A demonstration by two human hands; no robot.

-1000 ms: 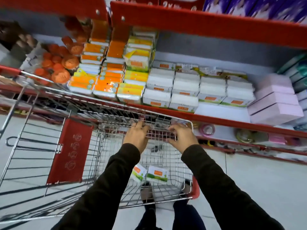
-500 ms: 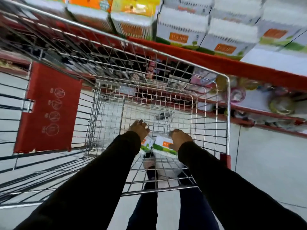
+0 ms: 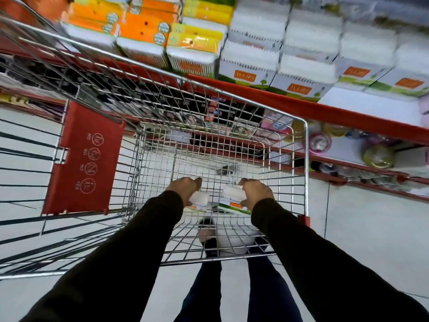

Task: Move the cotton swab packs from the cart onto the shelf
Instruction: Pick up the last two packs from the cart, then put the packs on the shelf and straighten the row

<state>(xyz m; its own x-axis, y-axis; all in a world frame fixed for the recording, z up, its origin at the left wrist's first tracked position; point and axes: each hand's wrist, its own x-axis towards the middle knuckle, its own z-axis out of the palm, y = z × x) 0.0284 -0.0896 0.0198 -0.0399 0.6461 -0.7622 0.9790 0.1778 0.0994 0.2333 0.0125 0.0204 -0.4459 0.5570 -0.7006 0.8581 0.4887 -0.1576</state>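
Low in the cart (image 3: 306, 159), near its near wall, each hand grips one pack: left hand (image 3: 183, 188) on the left pack (image 3: 199, 201), right hand (image 3: 256, 191) on the right pack (image 3: 232, 197). Both packs sit side by side; the shelf (image 3: 301, 108) lies far and above, so the lift likely runs up and forward over the far rim.

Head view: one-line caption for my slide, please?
Both hands, left and right, each grip a cotton swab pack inside the wire cart beside the stocked shelf.
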